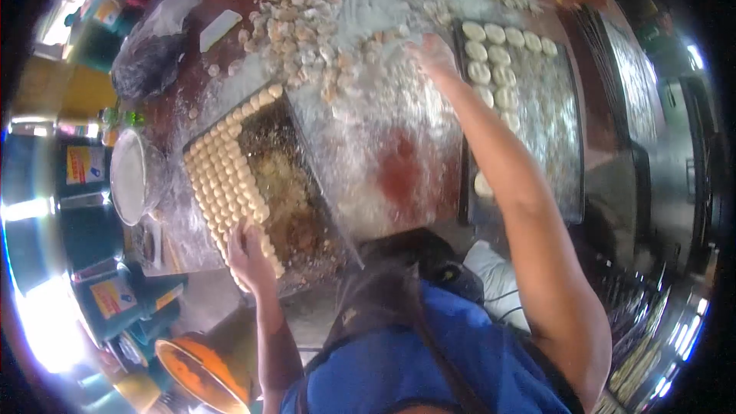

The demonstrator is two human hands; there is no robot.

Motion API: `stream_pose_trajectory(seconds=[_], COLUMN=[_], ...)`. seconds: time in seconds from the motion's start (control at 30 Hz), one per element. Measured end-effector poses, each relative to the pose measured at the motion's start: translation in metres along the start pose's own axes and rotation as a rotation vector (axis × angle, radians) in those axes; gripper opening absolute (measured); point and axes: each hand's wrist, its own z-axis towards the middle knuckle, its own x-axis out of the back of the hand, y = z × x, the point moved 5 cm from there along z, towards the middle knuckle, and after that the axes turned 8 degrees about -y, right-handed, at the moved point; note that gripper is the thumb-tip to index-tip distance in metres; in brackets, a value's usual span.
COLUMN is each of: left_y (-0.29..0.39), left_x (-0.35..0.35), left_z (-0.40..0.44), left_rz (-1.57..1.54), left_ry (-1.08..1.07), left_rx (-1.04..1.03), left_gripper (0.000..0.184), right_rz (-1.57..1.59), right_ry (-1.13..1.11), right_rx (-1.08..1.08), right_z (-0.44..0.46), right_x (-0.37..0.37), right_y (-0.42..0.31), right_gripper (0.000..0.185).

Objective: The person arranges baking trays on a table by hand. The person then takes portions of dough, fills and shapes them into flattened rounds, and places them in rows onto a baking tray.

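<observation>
My left hand [249, 257] reaches onto the near part of a dark tray [295, 172], its fingers apart and touching the rows of small dough balls [222, 172]. Whether a ball sits under the fingertips I cannot make out. Over the floured table, my right hand [433, 55] is stretched far forward, dusted white and slightly blurred, with its fingers extended and nothing visible in them. Just right of it lies a second tray [548, 142] with flattened dough rounds [504, 75] along its far and left sides. One more round [483, 185] shows beside my right forearm.
Many loose floured dough pieces [295, 27] cover the far table [399, 172]. A white scraper-like piece [220, 31], a dark plastic bag [149, 61] and a round pale container [136, 176] are at left. An orange-lined bucket [203, 372] stands below the table's left side.
</observation>
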Motion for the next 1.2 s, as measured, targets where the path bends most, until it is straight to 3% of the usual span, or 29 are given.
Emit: stream_pose_trajectory(seconds=[0.03, 0.1, 0.13, 0.17, 0.2, 0.23, 0.27, 0.3, 0.37, 0.4, 0.53, 0.6, 0.63, 0.7, 0.73, 0.8, 0.87, 0.93, 1.0, 1.03, 1.07, 1.13, 1.2], left_y=[0.029, 0.053, 0.064, 0.073, 0.077, 0.071, 0.064, 0.061, 0.057, 0.084, 0.092, 0.102, 0.104, 0.098, 0.086, 0.092, 0.104, 0.078, 0.067, 0.076, 0.086, 0.099, 0.112], left_x=[-0.008, -0.04, -0.052, -0.061, -0.073, -0.078, -0.079, -0.08, -0.088, -0.086, -0.124, -0.143, -0.14, -0.143, -0.144, -0.136, -0.11, -0.109, -0.104, -0.097, -0.087, -0.075, -0.078], left_z=[-0.004, -0.027, -0.034, -0.044, -0.05, -0.054, -0.062, -0.067, -0.071, -0.068, -0.039, -0.044, -0.042, -0.039, -0.034, -0.032, -0.035, -0.037, -0.035, -0.038, -0.042, -0.054, -0.062], left_rz=[-0.003, -0.471, -0.298, -0.123, 0.122, 0.37, 0.42, 0.232, -0.687, -1.183, -0.871, -0.846, -0.895, -0.958, -0.949, -1.218, -1.056, -1.046, -1.053, -0.895, -0.733, -0.616, -1.047], left_ry=[0.022, -0.136, -0.306, -0.47, -0.629, -0.76, -0.821, -0.806, -0.674, -0.636, -0.731, -0.994, -0.931, -0.852, -0.833, -0.684, -0.9, -0.895, -0.832, -0.934, -1.021, -1.06, -1.219], left_rx=[0.012, 0.476, 0.363, 0.241, 0.268, 0.285, 0.261, 0.241, 0.26, 0.477, 0.421, 0.301, 0.098, 0.093, 0.274, 0.53, 0.177, 0.244, 0.288, 0.112, -0.059, 0.003, 0.036], left_gripper=[0.032, 0.032, 0.033, 0.034, 0.034, 0.033, 0.033, 0.032, 0.034, 0.036, 0.035, 0.027, 0.028, 0.029, 0.028, 0.027, 0.035, 0.032, 0.03, 0.031, 0.032, 0.034, 0.032], right_rz=[-0.206, -0.383, -0.554, -0.521, -0.481, -0.552, -0.48, -0.545, -0.468, -0.484, -0.548, -0.471, -0.346, 0.011, -0.024, -0.268, -0.438, -0.098, 0.073, 0.251, 0.251, 0.041, -0.004], right_ry=[0.073, -0.092, -0.226, -0.328, -0.431, -0.419, -0.303, -0.439, -0.608, -0.665, -0.595, -0.432, -0.322, -0.034, 0.041, -0.149, -0.445, -0.262, -0.214, -0.176, -0.187, -0.538, -0.424], right_rx=[0.029, 0.1, 0.167, 0.205, 0.237, 0.333, 0.469, 0.454, 0.521, 0.488, 0.51, 0.493, 0.493, 0.515, 0.509, 0.582, 0.536, 0.681, 0.586, 0.502, 0.49, 0.173, 0.269], right_z=[0.006, 0.028, 0.036, 0.041, 0.041, 0.021, 0.003, -0.001, -0.037, -0.038, -0.047, -0.07, -0.098, -0.181, -0.224, -0.256, -0.28, -0.309, -0.315, -0.318, -0.325, -0.332, -0.316], right_x=[0.009, -0.013, -0.031, -0.052, -0.07, -0.079, -0.084, -0.088, -0.057, -0.049, -0.019, 0.003, 0.015, 0.034, 0.022, -0.026, -0.072, -0.072, -0.064, -0.059, -0.054, -0.058, -0.065], right_y=[-0.029, -0.055, -0.063, -0.065, -0.072, -0.084, -0.084, -0.08, -0.088, -0.074, -0.052, -0.058, -0.071, -0.117, -0.129, -0.145, -0.116, -0.111, -0.104, -0.098, -0.105, -0.111, -0.082], right_gripper=[0.056, 0.055, 0.055, 0.05, 0.047, 0.047, 0.05, 0.058, 0.066, 0.066, 0.051, 0.047, 0.044, 0.039, 0.039, 0.038, 0.037, 0.036, 0.034, 0.033, 0.033, 0.034, 0.029])
